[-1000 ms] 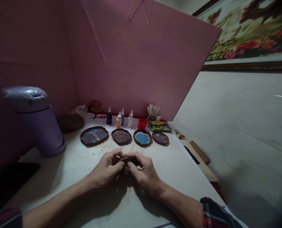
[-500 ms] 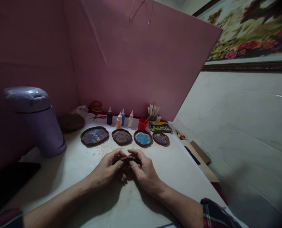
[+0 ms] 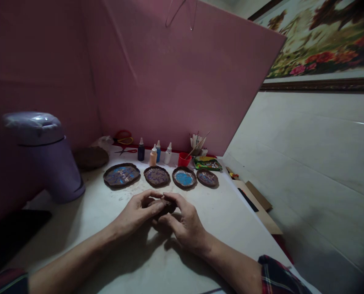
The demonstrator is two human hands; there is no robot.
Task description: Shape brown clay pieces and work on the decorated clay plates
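Both hands close around a lump of brown clay (image 3: 169, 207) just above the white table. My left hand (image 3: 142, 210) grips it from the left, thumb laid across its top. On the other side my right hand (image 3: 186, 222) curls its fingers over the far edge, with its thumb lower at the near side. Fingers cover much of the clay, so its full shape is hidden. Beyond the hands stand brown clay dishes in a row: a large one with blue streaks (image 3: 122, 175), a purple-streaked one (image 3: 157, 177), one with a bright blue middle (image 3: 184, 178) and a small one (image 3: 207, 178).
Paint bottles (image 3: 153, 156), a red cup (image 3: 184, 159) with a brush, a green box (image 3: 207, 163) and red scissors (image 3: 127, 151) line the back. At left are a purple lidded bin (image 3: 58, 167), a brown clay slab (image 3: 91, 158) and a dark flat object (image 3: 16, 232).
The clay has been turned between my hands and looks more compact. My left thumb has slid right across it, while my right thumb has dropped lower and to the left.
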